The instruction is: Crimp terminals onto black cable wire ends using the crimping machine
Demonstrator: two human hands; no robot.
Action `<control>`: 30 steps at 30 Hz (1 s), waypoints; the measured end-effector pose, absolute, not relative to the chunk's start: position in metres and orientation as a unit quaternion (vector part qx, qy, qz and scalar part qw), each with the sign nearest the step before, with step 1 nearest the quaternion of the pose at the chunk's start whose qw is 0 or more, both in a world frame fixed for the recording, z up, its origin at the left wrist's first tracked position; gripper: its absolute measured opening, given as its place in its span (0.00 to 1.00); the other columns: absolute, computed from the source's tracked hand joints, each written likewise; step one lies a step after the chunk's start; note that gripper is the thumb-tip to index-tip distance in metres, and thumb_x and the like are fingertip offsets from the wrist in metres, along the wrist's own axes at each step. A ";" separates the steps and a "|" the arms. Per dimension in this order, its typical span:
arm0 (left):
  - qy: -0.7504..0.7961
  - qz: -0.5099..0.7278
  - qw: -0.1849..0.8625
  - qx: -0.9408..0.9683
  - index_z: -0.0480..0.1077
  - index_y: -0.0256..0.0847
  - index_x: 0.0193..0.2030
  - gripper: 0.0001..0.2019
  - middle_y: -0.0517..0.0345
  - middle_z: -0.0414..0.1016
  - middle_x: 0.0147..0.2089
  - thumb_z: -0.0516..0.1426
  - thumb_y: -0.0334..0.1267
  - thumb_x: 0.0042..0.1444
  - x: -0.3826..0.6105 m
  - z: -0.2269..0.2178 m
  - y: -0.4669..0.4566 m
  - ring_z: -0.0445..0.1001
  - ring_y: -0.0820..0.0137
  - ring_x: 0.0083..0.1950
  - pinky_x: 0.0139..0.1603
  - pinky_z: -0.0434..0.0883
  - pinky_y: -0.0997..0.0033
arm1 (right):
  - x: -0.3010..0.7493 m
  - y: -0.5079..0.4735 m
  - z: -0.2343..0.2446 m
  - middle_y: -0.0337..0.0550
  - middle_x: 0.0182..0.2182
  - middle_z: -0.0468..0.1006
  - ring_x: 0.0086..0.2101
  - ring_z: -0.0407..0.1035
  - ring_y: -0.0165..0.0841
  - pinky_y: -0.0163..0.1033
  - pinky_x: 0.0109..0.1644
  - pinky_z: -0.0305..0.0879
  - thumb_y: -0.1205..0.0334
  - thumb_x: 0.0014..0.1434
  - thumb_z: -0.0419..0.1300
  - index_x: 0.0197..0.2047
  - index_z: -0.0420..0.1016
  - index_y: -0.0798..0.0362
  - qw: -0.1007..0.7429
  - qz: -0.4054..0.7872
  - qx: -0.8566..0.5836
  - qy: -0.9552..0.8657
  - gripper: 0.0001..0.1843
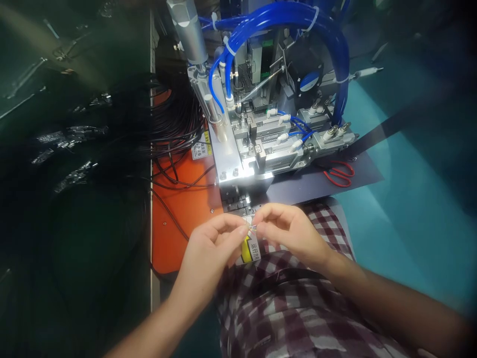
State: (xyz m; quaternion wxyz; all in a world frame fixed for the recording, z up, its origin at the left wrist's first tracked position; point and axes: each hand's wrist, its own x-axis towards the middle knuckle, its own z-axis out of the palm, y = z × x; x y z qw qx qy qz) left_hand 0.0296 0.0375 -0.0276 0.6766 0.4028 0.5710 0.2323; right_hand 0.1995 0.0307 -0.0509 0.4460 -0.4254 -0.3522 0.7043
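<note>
My left hand [211, 244] and my right hand [286, 229] meet just in front of a metal machine [257, 144], fingertips almost touching. Both are pinched on the thin coloured wire ends [252, 227] of a cable, held between them over a yellow warning label [250, 248]. A black cable runs down from the hands across my checked shirt [290, 303]. The machine's small front slot block [238, 203] sits right above the fingers.
Blue air hoses [283, 20] loop over the machine. A silver cylinder [188, 30] stands at its left. Coils of black cable [164, 119] lie on the orange mat [179, 219] to the left. Red-handled scissors [340, 174] rest on the right.
</note>
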 end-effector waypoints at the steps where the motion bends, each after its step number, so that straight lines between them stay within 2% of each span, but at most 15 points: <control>1: 0.570 0.233 0.677 0.403 0.72 0.40 0.35 0.12 0.68 0.56 0.16 0.60 0.47 0.55 0.030 -0.028 0.038 0.53 0.79 0.21 0.24 0.53 0.77 | 0.200 0.031 -0.051 0.33 0.22 0.71 0.18 0.59 0.21 0.28 0.20 0.55 0.67 0.52 0.65 0.30 0.74 0.56 0.447 0.705 -0.425 -0.350 0.03; 8: 0.562 0.233 0.684 0.402 0.72 0.40 0.35 0.11 0.68 0.55 0.17 0.61 0.46 0.55 0.028 -0.028 0.037 0.50 0.81 0.20 0.23 0.49 0.78 | 0.200 0.032 -0.053 0.31 0.19 0.68 0.18 0.57 0.20 0.27 0.21 0.53 0.61 0.52 0.68 0.30 0.73 0.56 0.430 0.741 -0.395 -0.332 0.09; 12: 0.550 0.241 0.692 0.401 0.72 0.39 0.35 0.11 0.68 0.54 0.17 0.61 0.45 0.56 0.028 -0.029 0.037 0.50 0.81 0.20 0.22 0.48 0.79 | 0.202 0.031 -0.056 0.32 0.21 0.69 0.18 0.58 0.21 0.28 0.21 0.53 0.62 0.52 0.67 0.31 0.74 0.56 0.425 0.741 -0.393 -0.339 0.07; 20: 0.546 0.240 0.692 0.407 0.72 0.40 0.34 0.10 0.68 0.53 0.17 0.61 0.45 0.56 0.028 -0.028 0.038 0.50 0.81 0.20 0.22 0.49 0.79 | 0.202 0.031 -0.054 0.30 0.18 0.66 0.18 0.57 0.21 0.29 0.21 0.53 0.63 0.52 0.66 0.30 0.74 0.56 0.432 0.729 -0.399 -0.350 0.06; 30: 0.552 0.233 0.685 0.415 0.72 0.40 0.34 0.12 0.68 0.53 0.18 0.61 0.47 0.56 0.028 -0.029 0.036 0.49 0.81 0.21 0.22 0.47 0.77 | 0.200 0.030 -0.053 0.30 0.19 0.67 0.19 0.55 0.20 0.29 0.22 0.51 0.62 0.45 0.73 0.29 0.73 0.56 0.435 0.743 -0.402 -0.313 0.13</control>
